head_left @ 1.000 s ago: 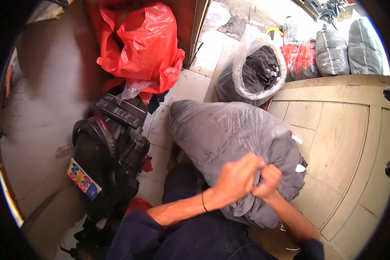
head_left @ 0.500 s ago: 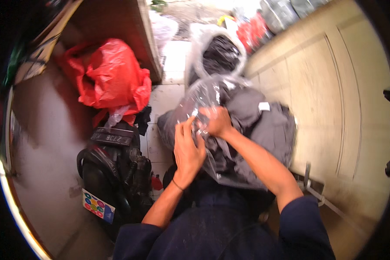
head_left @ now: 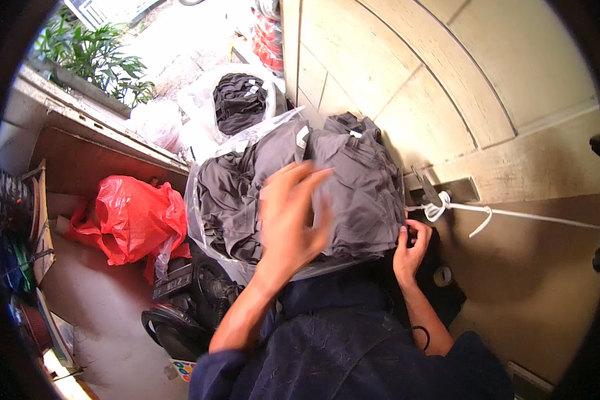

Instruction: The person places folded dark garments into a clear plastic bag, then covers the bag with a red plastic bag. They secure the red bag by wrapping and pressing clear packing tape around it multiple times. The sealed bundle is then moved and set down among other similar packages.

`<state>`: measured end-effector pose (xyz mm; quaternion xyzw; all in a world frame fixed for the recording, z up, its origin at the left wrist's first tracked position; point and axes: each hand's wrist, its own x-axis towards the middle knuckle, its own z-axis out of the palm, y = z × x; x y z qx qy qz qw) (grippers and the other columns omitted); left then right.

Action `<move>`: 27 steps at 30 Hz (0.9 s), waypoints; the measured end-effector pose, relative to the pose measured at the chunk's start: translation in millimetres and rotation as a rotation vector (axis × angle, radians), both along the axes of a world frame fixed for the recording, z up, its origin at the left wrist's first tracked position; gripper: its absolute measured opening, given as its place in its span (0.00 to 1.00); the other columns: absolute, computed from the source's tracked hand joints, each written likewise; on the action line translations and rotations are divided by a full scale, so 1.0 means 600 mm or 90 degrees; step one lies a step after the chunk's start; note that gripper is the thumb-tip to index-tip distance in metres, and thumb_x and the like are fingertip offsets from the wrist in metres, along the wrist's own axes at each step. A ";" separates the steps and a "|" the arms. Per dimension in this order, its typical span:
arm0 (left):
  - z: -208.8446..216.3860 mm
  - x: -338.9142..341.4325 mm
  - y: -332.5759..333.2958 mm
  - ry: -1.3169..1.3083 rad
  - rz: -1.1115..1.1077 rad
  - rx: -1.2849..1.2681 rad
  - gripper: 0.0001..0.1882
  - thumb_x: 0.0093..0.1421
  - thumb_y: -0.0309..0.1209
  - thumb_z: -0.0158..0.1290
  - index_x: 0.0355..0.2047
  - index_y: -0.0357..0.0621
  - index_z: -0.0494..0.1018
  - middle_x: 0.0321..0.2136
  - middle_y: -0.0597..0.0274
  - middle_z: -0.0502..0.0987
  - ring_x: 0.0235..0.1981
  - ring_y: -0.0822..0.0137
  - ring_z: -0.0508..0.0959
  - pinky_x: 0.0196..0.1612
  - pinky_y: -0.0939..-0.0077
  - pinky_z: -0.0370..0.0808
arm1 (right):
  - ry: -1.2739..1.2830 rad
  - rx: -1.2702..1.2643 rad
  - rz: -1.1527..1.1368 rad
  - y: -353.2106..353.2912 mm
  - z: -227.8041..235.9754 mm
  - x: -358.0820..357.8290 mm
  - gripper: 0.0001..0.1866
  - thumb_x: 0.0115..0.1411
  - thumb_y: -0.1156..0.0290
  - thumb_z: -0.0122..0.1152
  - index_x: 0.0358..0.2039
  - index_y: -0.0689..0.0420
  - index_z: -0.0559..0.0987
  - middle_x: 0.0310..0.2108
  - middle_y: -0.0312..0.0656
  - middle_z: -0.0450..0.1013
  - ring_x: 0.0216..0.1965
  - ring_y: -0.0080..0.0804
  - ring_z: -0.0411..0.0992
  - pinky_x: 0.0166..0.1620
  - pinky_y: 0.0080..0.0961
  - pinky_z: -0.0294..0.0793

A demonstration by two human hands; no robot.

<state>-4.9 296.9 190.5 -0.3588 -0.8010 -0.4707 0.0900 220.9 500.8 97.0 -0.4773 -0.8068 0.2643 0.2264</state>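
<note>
A clear plastic bag (head_left: 194,212) stands in front of me, its mouth spread wide around folded dark grey garments (head_left: 363,193) with small white labels. Over the middle of the pile is my left hand (head_left: 286,223), slightly blurred, its fingers apart and nothing in them. Whether it touches the cloth I cannot tell. At the bag's right side my right hand (head_left: 412,252) has its thumb and fingers curled in at the edge, closed on the plastic.
Beyond stands another plastic bag (head_left: 194,93) of dark garments. A red plastic bag (head_left: 140,217) hangs over a black motorcycle (head_left: 183,330) at left. On the right are a cream panelled door (head_left: 393,87) and a white cord (head_left: 526,217) tied to its handle. Green plants (head_left: 96,60) grow outside.
Both hands were together on the plastic at the bag's left; now the right is at its right side and the left above the garments. More of the pile lies uncovered. My view has turned.
</note>
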 end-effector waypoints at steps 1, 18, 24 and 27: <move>-0.005 0.003 0.064 0.008 -0.130 -0.020 0.27 0.59 0.26 0.65 0.60 0.44 0.78 0.58 0.48 0.78 0.65 0.43 0.74 0.68 0.49 0.70 | 0.020 -0.123 -0.160 0.013 -0.034 0.016 0.20 0.70 0.62 0.70 0.57 0.55 0.76 0.52 0.38 0.69 0.44 0.35 0.71 0.50 0.36 0.73; -0.296 0.039 0.282 0.227 -0.323 -0.394 0.32 0.63 0.57 0.62 0.61 0.54 0.78 0.64 0.52 0.75 0.78 0.49 0.59 0.82 0.34 0.44 | 0.138 -0.089 0.131 0.120 -0.125 -0.031 0.08 0.77 0.68 0.58 0.42 0.59 0.75 0.33 0.44 0.81 0.33 0.35 0.79 0.41 0.38 0.78; -0.161 0.095 0.122 0.142 -0.381 -0.125 0.32 0.66 0.59 0.61 0.55 0.43 0.79 0.56 0.51 0.79 0.62 0.49 0.75 0.66 0.50 0.69 | 0.175 -0.263 0.121 0.167 -0.165 -0.021 0.13 0.79 0.63 0.59 0.52 0.59 0.78 0.40 0.42 0.84 0.38 0.28 0.79 0.45 0.31 0.78; -0.130 0.143 -0.035 0.284 -0.399 -0.375 0.37 0.60 0.61 0.65 0.58 0.45 0.78 0.57 0.51 0.77 0.62 0.52 0.74 0.67 0.51 0.67 | 0.167 -0.243 0.088 0.153 -0.166 -0.044 0.14 0.76 0.67 0.60 0.55 0.61 0.78 0.44 0.44 0.84 0.42 0.30 0.80 0.49 0.30 0.79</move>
